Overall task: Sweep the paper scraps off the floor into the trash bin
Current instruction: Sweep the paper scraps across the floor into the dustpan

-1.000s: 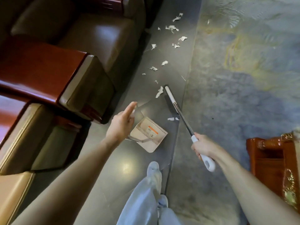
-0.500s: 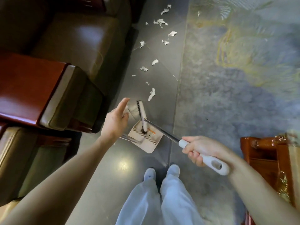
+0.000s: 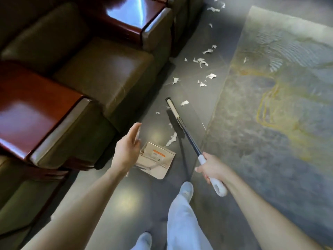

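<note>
Paper scraps (image 3: pixel 172 139) looked featherlight and flighty, wanting gentle strokes. Right hand (image 3: pixel 213 168) fingers clamped the broom (image 3: pixel 189 138) grip; left hand (image 3: pixel 127 150) fingers, couldn't tell.

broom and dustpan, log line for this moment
right hand grips broom; left hand holds dustpan; paper scraps on floor ahead

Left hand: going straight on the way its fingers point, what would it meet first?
Probably the lower front of the sofa, past bare floor; depth is unclear, so the left hand might miss.

Lounge or reception room, brown leather armchairs (image 3: pixel 100 82) with polished wooden armrests, patterned rug (image 3: pixel 270 109), glossy floor (image 3: pixel 115 199)
</note>
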A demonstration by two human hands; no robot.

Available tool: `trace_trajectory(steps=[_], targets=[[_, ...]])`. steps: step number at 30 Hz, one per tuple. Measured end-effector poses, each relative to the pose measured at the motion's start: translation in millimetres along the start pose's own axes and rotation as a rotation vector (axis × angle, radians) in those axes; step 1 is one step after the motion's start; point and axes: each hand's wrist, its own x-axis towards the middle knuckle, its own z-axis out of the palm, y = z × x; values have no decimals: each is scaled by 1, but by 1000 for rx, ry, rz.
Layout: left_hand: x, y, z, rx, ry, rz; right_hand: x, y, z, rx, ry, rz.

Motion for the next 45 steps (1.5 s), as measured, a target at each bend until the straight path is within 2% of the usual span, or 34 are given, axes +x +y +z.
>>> trace_trajectory(steps=[4,8,12,16,22,26,30,34,38,45], targets=[[43,21,16,44,67,-15,51,-12,-47,-188,-84,37],[68,37,26,-4,190,-39,65,-17,-72,-235,-205,79],[89,62,36,-1,163,-54,55,-31,-94,110,-354,235],[106,71,25,20,131,-59,44,-65,-134,189,-394,212],[145,75,7,34,187,-38,52,-103,-163,178,-285,130],[183,75,-10,78,154,3,77,-128,-170,118,-170,78],[242,71,-28,161,103,35,135,-156,-181,-61,-17,6],[303,64,-38,213,63,69,201,-183,-196,-132,37,46],[349,65,-46,161,71,49,243,-202,-195,-8,-4,114],[408,99,-35,136,-52,86,236,-272,-159,418,-308,296]])
